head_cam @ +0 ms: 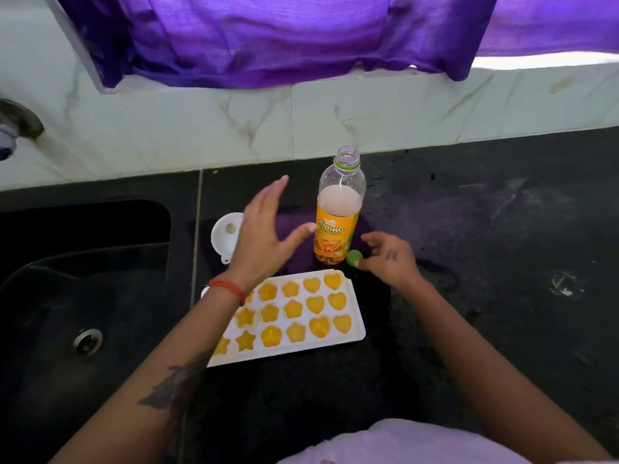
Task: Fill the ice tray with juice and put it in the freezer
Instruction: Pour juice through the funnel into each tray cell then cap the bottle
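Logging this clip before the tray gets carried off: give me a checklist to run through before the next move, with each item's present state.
1. Ice tray cells filled with juice: ok for those in view; the left arm hides some.
2. Juice bottle upright on the counter: ok.
3. Bottle capped: not ok; the neck is open.
4. Green cap within reach: ok, at the right hand's fingertips.
5. Left hand free: ok, open above the counter.
6. Funnel clear of the tray: ok, it lies behind it.
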{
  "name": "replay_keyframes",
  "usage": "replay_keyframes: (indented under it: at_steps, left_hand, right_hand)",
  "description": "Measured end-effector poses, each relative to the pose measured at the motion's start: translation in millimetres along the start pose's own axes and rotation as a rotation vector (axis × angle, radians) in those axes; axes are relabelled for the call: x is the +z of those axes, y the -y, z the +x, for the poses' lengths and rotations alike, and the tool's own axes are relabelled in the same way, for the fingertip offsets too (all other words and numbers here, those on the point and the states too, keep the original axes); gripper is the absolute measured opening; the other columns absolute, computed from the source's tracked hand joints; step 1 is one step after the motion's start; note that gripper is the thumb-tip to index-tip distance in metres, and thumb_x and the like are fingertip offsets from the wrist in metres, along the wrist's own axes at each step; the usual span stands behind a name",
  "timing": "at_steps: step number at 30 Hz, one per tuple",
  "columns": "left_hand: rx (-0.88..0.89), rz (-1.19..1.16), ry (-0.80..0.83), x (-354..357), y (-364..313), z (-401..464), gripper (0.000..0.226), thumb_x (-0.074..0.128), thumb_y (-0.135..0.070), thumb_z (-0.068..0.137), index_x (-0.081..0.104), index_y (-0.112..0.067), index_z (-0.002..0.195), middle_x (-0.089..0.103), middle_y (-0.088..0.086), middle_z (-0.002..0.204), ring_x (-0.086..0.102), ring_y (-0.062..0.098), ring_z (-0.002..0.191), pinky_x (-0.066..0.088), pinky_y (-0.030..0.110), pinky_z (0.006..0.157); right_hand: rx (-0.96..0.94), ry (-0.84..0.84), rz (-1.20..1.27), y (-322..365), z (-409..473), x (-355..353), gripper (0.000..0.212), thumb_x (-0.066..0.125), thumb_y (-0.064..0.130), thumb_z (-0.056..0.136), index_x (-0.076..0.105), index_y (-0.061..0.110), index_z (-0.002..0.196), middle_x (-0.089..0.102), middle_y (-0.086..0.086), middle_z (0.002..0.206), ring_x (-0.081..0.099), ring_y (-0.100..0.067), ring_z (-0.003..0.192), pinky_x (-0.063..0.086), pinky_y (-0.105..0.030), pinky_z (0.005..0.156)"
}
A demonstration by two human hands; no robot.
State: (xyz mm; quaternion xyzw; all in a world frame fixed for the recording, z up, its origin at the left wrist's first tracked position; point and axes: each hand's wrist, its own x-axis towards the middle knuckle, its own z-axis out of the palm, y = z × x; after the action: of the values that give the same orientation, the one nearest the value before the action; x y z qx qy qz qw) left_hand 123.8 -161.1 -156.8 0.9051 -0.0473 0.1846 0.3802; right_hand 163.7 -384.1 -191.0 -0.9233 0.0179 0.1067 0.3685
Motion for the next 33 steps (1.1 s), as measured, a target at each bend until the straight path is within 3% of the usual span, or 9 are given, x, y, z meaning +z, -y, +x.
replay_keyframes:
  at_steps: [3, 5, 9, 13, 16, 19, 21, 25, 33]
  left_hand:
    - [-0.042, -0.155, 0.141, 21, -23, 9, 0.104, 0.072, -0.056, 0.070, 0.011, -0.028, 0.150, 0.029, 0.001, 0.153, 0.027, 0.016, 0.140, 0.028, 0.036, 0.112]
    - [-0.093, -0.241, 0.181, 32, -35, 15, 0.113, 0.075, -0.057, 0.065, 0.005, -0.030, 0.150, 0.029, -0.002, 0.153, 0.031, 0.015, 0.139, 0.033, 0.041, 0.111]
    - [-0.088, -0.336, 0.129, 43, -44, 20, 0.097, 0.077, -0.039, 0.072, 0.015, -0.029, 0.146, 0.042, -0.001, 0.143, 0.050, 0.017, 0.123, 0.048, 0.044, 0.097]
    - [-0.060, -0.366, 0.085, 45, -40, 17, 0.084, 0.074, -0.035, 0.075, 0.023, -0.034, 0.141, 0.046, -0.003, 0.138, 0.053, 0.016, 0.117, 0.051, 0.042, 0.093]
    - [-0.058, -0.371, 0.079, 46, -40, 17, 0.083, 0.074, -0.035, 0.077, 0.022, -0.035, 0.141, 0.046, -0.003, 0.138, 0.054, 0.016, 0.117, 0.051, 0.040, 0.092]
    - [-0.053, -0.377, 0.066, 48, -41, 17, 0.083, 0.074, -0.035, 0.077, 0.021, -0.037, 0.142, 0.044, -0.004, 0.139, 0.052, 0.014, 0.118, 0.051, 0.038, 0.092]
    - [-0.057, -0.371, 0.072, 48, -40, 17, 0.083, 0.073, -0.035, 0.078, 0.020, -0.035, 0.143, 0.044, -0.002, 0.139, 0.052, 0.016, 0.119, 0.051, 0.038, 0.092]
    - [-0.066, -0.365, 0.092, 47, -40, 16, 0.084, 0.072, -0.034, 0.079, 0.019, -0.031, 0.144, 0.043, 0.001, 0.139, 0.052, 0.018, 0.119, 0.051, 0.037, 0.092]
    - [-0.065, -0.362, 0.082, 48, -40, 18, 0.082, 0.071, -0.035, 0.080, 0.017, -0.036, 0.142, 0.042, -0.001, 0.139, 0.050, 0.015, 0.118, 0.048, 0.023, 0.085]
  right_hand:
    - [-0.112, 0.039, -0.266, -6, -5, 13, 0.057, 0.077, 0.026, 0.071, 0.058, 0.021, 0.124, 0.057, -0.011, 0.122, 0.054, -0.028, 0.112, 0.045, -0.034, 0.095]
    - [-0.185, -0.008, -0.304, -7, -8, 16, 0.047, 0.076, 0.027, 0.072, 0.061, 0.021, 0.117, 0.056, -0.010, 0.114, 0.053, -0.028, 0.107, 0.046, -0.034, 0.087]
    - [-0.194, 0.024, -0.311, -7, -3, 6, 0.036, 0.076, 0.020, 0.072, 0.064, 0.016, 0.105, 0.065, -0.008, 0.105, 0.061, -0.026, 0.097, 0.049, -0.031, 0.083]
    - [-0.138, -0.061, 0.074, 17, 0, -42, 0.036, 0.079, 0.009, 0.070, 0.067, 0.012, 0.103, 0.070, -0.009, 0.097, 0.065, -0.022, 0.091, 0.050, -0.039, 0.092]
    - [-0.341, -0.102, 0.279, 62, -8, -98, 0.040, 0.077, 0.009, 0.072, 0.066, 0.020, 0.108, 0.067, 0.000, 0.088, 0.061, -0.010, 0.078, 0.051, -0.031, 0.085]
    - [-0.622, -0.040, 0.054, 115, -23, -132, 0.039, 0.077, 0.019, 0.074, 0.066, 0.028, 0.110, 0.069, 0.003, 0.099, 0.063, -0.005, 0.081, 0.049, -0.017, 0.082]
    - [-0.726, 0.002, -0.174, 140, -26, -136, 0.036, 0.075, 0.020, 0.076, 0.067, 0.023, 0.111, 0.069, 0.002, 0.104, 0.063, -0.008, 0.083, 0.049, -0.018, 0.079]
    - [-0.785, 0.098, -0.524, 162, -14, -131, 0.034, 0.070, 0.012, 0.081, 0.066, 0.016, 0.114, 0.069, -0.005, 0.110, 0.058, -0.009, 0.082, 0.044, -0.018, 0.075]
    - [-0.855, 0.087, -0.798, 176, -2, -123, 0.031, 0.063, 0.018, 0.086, 0.064, 0.013, 0.116, 0.066, -0.011, 0.110, 0.048, -0.016, 0.080, 0.034, -0.023, 0.072]
